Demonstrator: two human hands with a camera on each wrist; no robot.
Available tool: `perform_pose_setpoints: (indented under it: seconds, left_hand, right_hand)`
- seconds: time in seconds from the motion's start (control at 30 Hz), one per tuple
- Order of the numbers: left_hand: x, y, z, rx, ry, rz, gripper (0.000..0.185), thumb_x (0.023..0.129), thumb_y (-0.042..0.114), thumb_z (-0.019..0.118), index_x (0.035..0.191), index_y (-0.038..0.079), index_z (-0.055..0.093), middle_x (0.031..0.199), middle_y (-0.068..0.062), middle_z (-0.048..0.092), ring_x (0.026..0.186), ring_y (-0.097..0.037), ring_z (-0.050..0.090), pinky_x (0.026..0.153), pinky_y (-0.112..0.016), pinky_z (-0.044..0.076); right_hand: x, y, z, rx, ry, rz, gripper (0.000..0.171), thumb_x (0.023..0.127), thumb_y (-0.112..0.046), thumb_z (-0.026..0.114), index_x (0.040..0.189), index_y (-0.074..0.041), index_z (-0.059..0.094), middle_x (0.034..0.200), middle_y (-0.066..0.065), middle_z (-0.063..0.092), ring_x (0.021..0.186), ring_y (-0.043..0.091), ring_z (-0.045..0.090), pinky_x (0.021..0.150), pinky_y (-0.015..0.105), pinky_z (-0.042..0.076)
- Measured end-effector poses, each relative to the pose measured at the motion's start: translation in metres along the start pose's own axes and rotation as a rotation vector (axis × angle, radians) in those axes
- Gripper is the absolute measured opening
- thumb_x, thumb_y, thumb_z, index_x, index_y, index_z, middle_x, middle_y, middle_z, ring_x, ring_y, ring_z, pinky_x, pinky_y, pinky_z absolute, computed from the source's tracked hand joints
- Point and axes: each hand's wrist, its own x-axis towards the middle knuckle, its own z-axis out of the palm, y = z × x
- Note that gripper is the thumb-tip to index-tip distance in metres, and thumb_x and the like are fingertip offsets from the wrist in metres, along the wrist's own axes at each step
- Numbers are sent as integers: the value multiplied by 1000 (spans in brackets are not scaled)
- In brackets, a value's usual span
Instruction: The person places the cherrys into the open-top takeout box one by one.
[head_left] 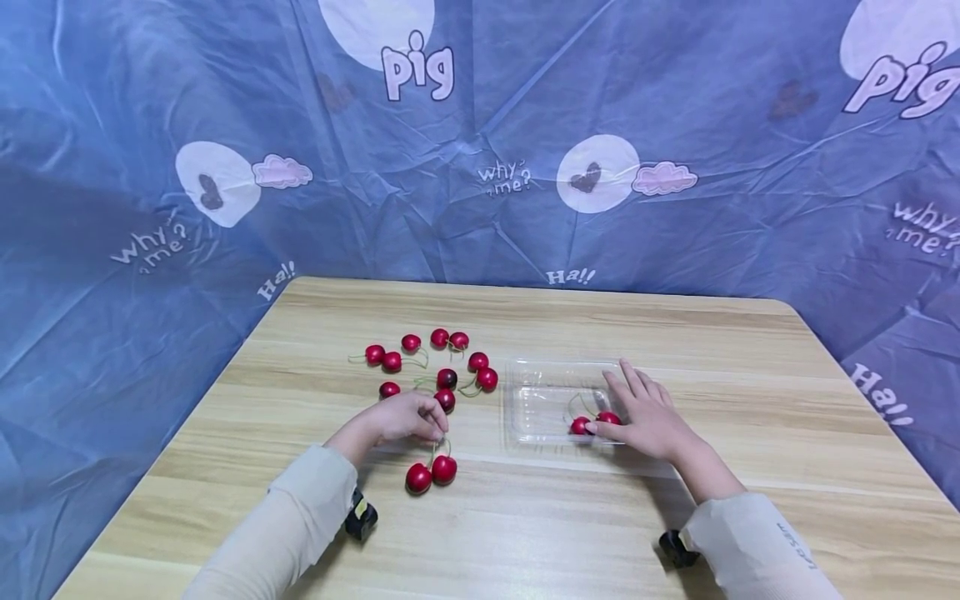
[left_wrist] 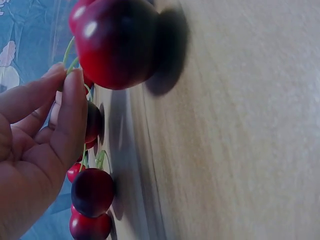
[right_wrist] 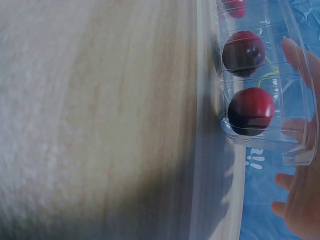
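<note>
Left fingers (left_wrist: 70,100): pinched on the green stems of a pair of cherries (head_left: 431,473), thumb against forefinger, fruit hanging just below toward the near edge.
Left hand (head_left: 401,417): curled over the stems, knuckles up, the loose cherries (head_left: 442,362) scattered just beyond the fingertips.
Right fingers (head_left: 626,387): straight and spread, laid flat on the clear tray (head_left: 540,392), holding nothing.
Right hand (head_left: 648,417): resting on the tray's right end, thumb side beside the two cherries in the tray (head_left: 592,422).
Doing it well: best to lift by the stems alone, high enough for the fruit to clear the tray wall, and to keep the flat hand pressing so the light plastic stays put; probably wise to lower the pair into the bare left part of the tray, away from the thumb.
Risk: stems likely to slip or part under a sideways tug.
Tabletop (head_left: 750,400): pale wood grain, running out on all sides of both hands.
Room: blue crumpled cloth (head_left: 150,125) with white patches, pink clouds and printed words, hung behind and to both sides of the tabletop.
</note>
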Motion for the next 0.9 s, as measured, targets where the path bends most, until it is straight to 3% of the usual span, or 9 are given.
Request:
perform_pose_setpoints:
  seconds: [0.4,0.67,0.9]
  left_hand:
    - [-5,9,-2,-222,54,-12,12,78,-4,58,89,-6,55,81,-8,53,75,-18,58,73,-31,52]
    - [3,16,0,-415,99,20,13,76,-5,58,88,-5,54,83,-9,52,76,-18,55,80,-33,49]
    - [5,26,0,-495,159,20,11,78,-8,54,89,-4,52,87,-10,50,76,-18,55,80,-32,49]
  right_hand:
    - [0,0,0,20,7,-5,86,74,-55,55,134,0,25,138,26,9,121,45,11,97,59,10]
    - [-1,1,-1,37,5,2,86,74,-53,56,134,-1,25,138,26,8,120,46,12,96,60,10]
    - [-1,0,-2,32,8,-2,86,74,-54,56,133,0,25,138,26,9,120,46,12,97,59,10]
